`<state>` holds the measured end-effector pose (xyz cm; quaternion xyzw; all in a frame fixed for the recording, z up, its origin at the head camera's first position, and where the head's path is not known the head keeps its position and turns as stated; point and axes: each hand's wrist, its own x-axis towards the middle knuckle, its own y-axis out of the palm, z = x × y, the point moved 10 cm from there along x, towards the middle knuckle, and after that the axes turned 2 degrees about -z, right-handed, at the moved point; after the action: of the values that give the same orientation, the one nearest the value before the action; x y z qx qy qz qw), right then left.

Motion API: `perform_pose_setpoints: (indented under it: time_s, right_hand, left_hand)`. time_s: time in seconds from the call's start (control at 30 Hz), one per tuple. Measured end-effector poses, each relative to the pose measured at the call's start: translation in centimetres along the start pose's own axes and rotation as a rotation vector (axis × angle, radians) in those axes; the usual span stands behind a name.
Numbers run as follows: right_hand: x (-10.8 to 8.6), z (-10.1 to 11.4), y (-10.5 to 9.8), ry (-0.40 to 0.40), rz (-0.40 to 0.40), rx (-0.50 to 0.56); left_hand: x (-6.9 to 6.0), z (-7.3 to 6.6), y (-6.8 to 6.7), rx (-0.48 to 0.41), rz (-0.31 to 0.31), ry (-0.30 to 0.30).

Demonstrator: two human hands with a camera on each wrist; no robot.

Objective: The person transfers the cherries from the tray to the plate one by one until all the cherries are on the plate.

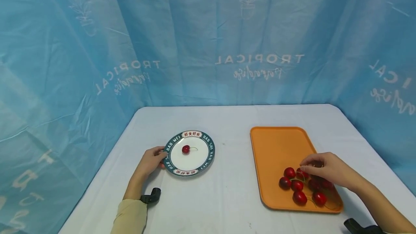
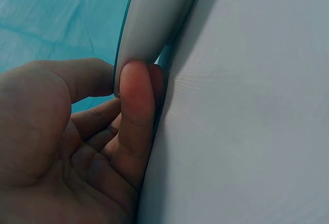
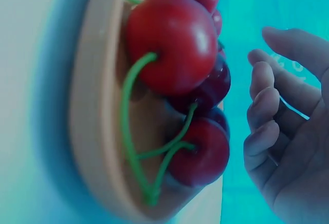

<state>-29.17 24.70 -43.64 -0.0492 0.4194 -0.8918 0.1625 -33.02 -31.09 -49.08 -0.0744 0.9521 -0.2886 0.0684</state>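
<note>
My left hand (image 1: 151, 161) grips the left rim of a round white plate (image 1: 191, 161) with a dark green lettered border. In the left wrist view the thumb lies on one face of the plate (image 2: 154, 21) and fingers support its underside. One red cherry (image 1: 185, 149) with a thin stem lies on the plate. Over the right side of an orange tray (image 1: 276, 145), my right hand (image 1: 331, 169) hovers with loosely bent fingers. Several red cherries (image 1: 299, 198) with green stems lie below it. The right wrist view shows the hand (image 3: 293, 121) apart from the cherries (image 3: 172, 44), holding nothing.
A white cloth (image 1: 227, 190) covers the table beneath the plate and tray. Blue printed curtains (image 1: 201, 39) hang behind the table and along both sides. Black wrist devices (image 1: 151, 195) are worn on both arms.
</note>
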Motion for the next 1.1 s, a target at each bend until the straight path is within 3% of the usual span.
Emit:
perform_pose_setpoints:
  time_s: [0.23,0.47,0.67,1.1]
  right_hand:
    - [-0.8,-1.1,0.7,0.056,0.021,-0.044]
    - [-1.5,-1.2,1.3,0.051,0.031,-0.084]
    - [-1.4,-0.9,1.9,0.039,0.017,-0.099]
    - [-1.0,-1.4,2.4,0.129,-0.014,-0.111]
  left_hand:
    - [0.0,0.1,0.0,-0.010,0.003,-0.008]
    - [0.2,0.3,0.0,-0.003,0.004,-0.002]
    - [0.2,0.2,0.0,-0.003,-0.005,-0.007]
    - [0.1,0.1,-0.1,-0.003,-0.009,-0.001]
